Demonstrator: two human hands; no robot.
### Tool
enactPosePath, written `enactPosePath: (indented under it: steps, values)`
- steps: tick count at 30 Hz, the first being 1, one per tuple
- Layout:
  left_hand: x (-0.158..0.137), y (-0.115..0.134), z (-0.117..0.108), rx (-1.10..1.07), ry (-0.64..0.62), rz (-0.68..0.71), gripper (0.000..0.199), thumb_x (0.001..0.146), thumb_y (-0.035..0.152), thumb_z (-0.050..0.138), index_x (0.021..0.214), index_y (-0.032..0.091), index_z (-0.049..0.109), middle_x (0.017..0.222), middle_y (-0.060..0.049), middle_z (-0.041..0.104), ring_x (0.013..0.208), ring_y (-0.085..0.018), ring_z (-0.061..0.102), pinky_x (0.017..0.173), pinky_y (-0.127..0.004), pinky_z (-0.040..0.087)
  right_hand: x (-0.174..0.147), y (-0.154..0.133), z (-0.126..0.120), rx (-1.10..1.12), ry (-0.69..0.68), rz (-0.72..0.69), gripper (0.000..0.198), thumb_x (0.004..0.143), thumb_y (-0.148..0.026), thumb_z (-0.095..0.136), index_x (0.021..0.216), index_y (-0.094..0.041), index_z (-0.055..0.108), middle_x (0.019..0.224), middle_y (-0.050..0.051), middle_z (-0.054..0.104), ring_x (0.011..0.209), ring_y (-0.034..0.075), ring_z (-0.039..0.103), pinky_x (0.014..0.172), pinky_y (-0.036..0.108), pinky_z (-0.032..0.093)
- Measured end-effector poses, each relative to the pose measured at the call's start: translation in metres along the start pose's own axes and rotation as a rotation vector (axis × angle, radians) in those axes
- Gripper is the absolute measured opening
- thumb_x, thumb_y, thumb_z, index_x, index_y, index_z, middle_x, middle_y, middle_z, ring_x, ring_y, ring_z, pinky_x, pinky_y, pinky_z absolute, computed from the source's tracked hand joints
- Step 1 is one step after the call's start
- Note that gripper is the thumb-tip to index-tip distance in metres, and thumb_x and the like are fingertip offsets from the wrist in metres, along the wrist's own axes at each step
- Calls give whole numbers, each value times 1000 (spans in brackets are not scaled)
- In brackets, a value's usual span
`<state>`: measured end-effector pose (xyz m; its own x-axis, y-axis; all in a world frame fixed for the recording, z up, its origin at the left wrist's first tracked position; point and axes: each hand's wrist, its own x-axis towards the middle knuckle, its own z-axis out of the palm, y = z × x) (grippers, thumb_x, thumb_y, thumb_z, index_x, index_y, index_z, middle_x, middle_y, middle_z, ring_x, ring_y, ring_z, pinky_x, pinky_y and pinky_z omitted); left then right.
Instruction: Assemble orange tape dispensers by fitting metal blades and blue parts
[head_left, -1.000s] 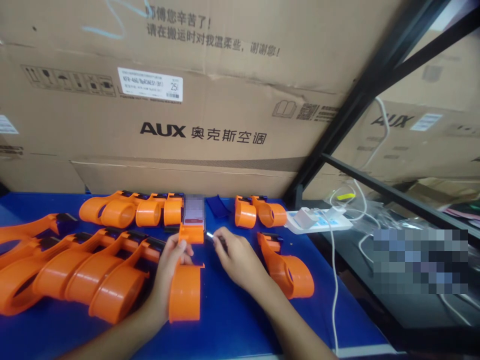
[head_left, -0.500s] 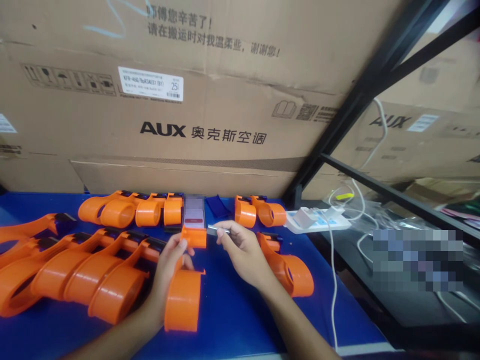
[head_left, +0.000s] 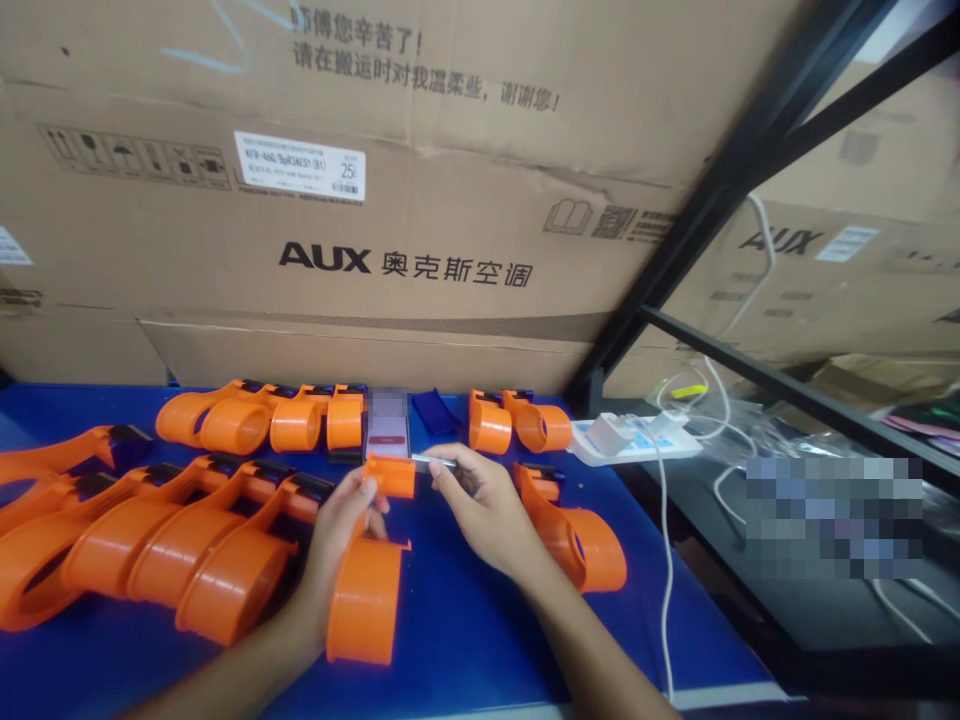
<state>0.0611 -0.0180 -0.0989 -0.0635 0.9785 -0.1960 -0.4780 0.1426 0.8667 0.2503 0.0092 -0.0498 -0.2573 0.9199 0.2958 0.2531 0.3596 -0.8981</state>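
Observation:
My left hand (head_left: 347,510) is closed around an orange tape dispenser (head_left: 365,600), thumb on its flat head. The dispenser's round hub hangs below, toward me. Between the fingertips of my right hand (head_left: 480,500) is a thin metal strip (head_left: 435,461), perhaps a blade. Its left end reaches the right edge of the dispenser's head; whether it sits inside or only touches cannot be made out. Left of my hand, several orange tape dispensers (head_left: 232,590) with dark blue ends lie in a row. Another dispenser (head_left: 592,550) lies beyond my right wrist.
Behind the hands are a phone (head_left: 388,425), a dark blue piece (head_left: 436,412) and more dispensers (head_left: 300,425) on the blue tabletop (head_left: 465,640). A power strip (head_left: 637,445) with a white cable stands at right, by the black rack (head_left: 667,250). A large carton (head_left: 405,180) walls off the back.
The metal strip has turned, now showing a narrower side, and its left end has come against the dispenser's head. My left hand stays almost still.

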Motion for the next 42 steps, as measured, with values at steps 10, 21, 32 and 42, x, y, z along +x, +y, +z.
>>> enactPosePath:
  steps: [10,21,32,42]
  values:
    - [-5,-1,4,20,25,-2,40,75,54,79,85,19,64,64,2,60,45,-9,50,46,-21,40,0,0,3,-32,86,37,29,96,-42,62,118,-23,69,100,5,72,84,19,65,76,31,54]
    - [-10,5,11,-108,105,-35,44,72,53,83,83,19,59,68,5,59,48,-6,47,46,-18,41,-1,-2,0,-11,197,86,26,92,-44,67,92,-19,73,88,5,74,79,20,66,69,30,52]
    - [1,0,3,18,83,28,40,73,53,80,70,18,61,60,1,59,50,-12,51,51,-23,40,-4,-3,6,146,142,128,29,87,-47,73,92,-19,71,72,1,63,65,15,56,60,27,47]
    - [-12,7,6,234,-3,81,48,83,60,70,66,18,55,56,2,50,52,-11,42,53,-24,33,-5,-3,9,148,56,128,24,89,-42,71,95,-18,70,79,2,68,69,16,60,66,29,51]
